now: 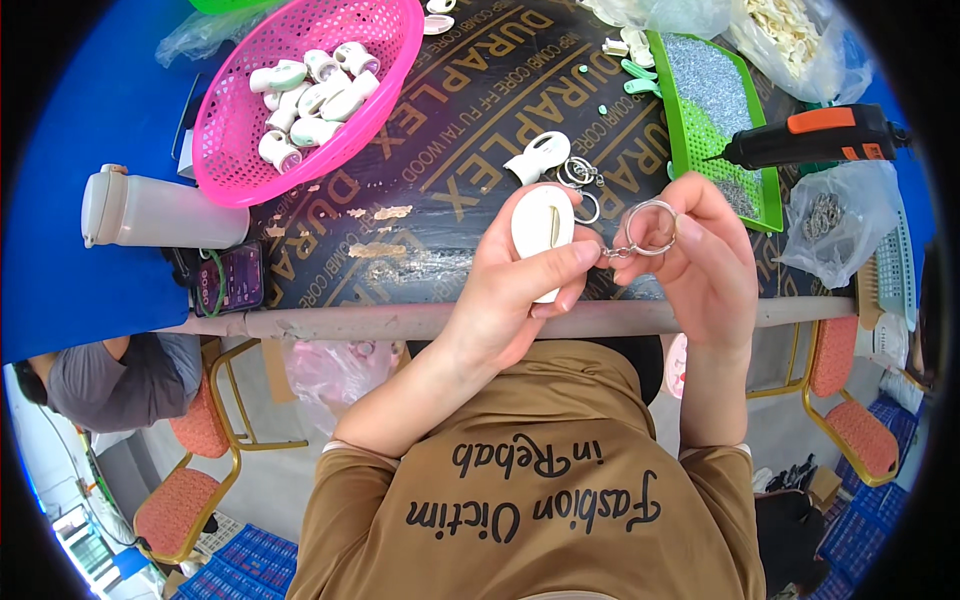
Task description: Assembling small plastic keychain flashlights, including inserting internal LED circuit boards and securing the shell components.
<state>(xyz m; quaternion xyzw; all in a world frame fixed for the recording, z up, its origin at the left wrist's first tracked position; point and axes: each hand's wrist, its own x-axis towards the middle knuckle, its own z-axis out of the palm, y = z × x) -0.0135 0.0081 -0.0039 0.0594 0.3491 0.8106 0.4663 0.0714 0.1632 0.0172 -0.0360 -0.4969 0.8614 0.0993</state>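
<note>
My left hand (pixel 505 285) is closed around a white oval plastic piece (pixel 530 222) with a narrow slot in its face. Between the fingertips of my right hand (pixel 718 255) is a silver key ring (pixel 640 207), pinched at its right side. A short chain (pixel 617 252) runs from the ring toward my left thumb and fingertips, which are at its other end. Just beyond my left hand lies another white piece (pixel 540 155) with a round opening, beside several loose key rings (pixel 577 172) with chains.
A pink basket (pixel 400 90) of white parts stands at the left, near a pale tumbler (pixel 165 210) and a phone (pixel 243 277). On the right, an electric screwdriver (pixel 815 137) lies across a green tray (pixel 768 195) of small metal parts, beside a plastic bag (pixel 850 190).
</note>
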